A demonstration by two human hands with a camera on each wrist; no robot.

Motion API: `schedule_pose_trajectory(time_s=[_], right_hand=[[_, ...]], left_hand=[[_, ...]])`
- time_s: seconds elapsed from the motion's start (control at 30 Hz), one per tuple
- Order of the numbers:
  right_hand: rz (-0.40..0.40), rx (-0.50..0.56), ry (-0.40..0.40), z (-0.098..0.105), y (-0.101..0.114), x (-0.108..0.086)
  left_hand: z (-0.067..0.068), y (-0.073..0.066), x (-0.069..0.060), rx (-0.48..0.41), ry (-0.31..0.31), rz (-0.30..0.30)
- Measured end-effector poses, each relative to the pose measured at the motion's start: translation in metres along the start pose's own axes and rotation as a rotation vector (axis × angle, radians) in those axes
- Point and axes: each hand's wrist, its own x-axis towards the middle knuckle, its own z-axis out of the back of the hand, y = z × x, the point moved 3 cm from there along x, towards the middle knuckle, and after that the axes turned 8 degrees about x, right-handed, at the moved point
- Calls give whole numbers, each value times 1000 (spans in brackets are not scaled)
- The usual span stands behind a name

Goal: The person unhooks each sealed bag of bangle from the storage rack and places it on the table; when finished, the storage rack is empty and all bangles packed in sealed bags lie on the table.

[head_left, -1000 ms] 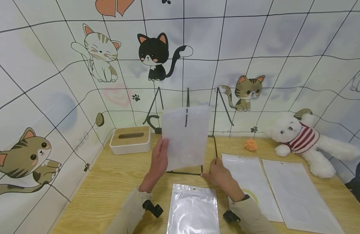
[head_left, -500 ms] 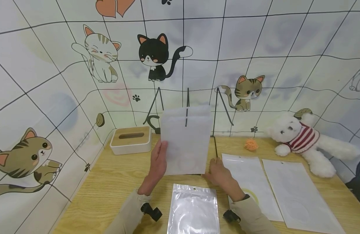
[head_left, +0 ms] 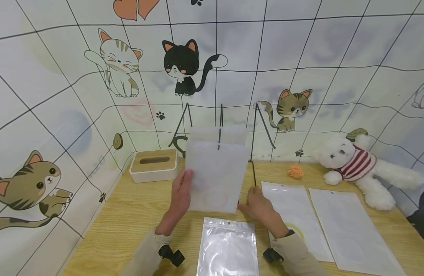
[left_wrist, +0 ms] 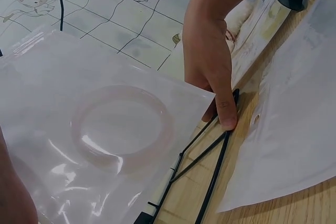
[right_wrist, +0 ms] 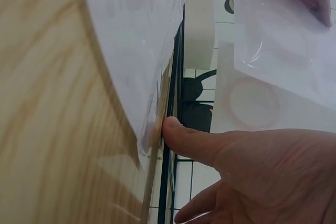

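In the head view my left hand [head_left: 180, 191] grips the left edge of a white translucent pouch [head_left: 213, 180], thumb in front. A pale ring-shaped thing [left_wrist: 86, 124] shows through its film in the left wrist view. A second pouch [head_left: 215, 134] stands behind it, at a black wire rack [head_left: 254, 174] with upright prongs. The middle prong's tip overlaps the front pouch's top edge; I cannot tell whether the hole is free of it. My right hand [head_left: 258, 205] holds the rack's lower right bar, its thumb pressed on the bar in the right wrist view.
A silvery zip pouch [head_left: 227, 249] lies at the near edge. Two white pouches [head_left: 353, 222] lie side by side on the right. At the back stand a wood-topped tissue box [head_left: 153, 175], an orange ball [head_left: 296, 171] and a white plush bear [head_left: 358, 165].
My left hand has drawn the front pouch down and toward me, slightly left, so the rear pouch's top shows behind it. The right hand has stayed on the rack.
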Motion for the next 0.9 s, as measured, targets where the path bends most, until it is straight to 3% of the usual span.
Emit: schedule_pose_trajectory(time_s=[0.33,0.57,0.9], right_hand=[[11,-2,-18,0,0,0],[11,13,-11,0,0,0],[9,17,-12,-1,0,0]], left_hand=[[11,-8,-10,-4,38,30],[22,-10,-16,-4,29,34],[38,-12,-21,-23,34,93]])
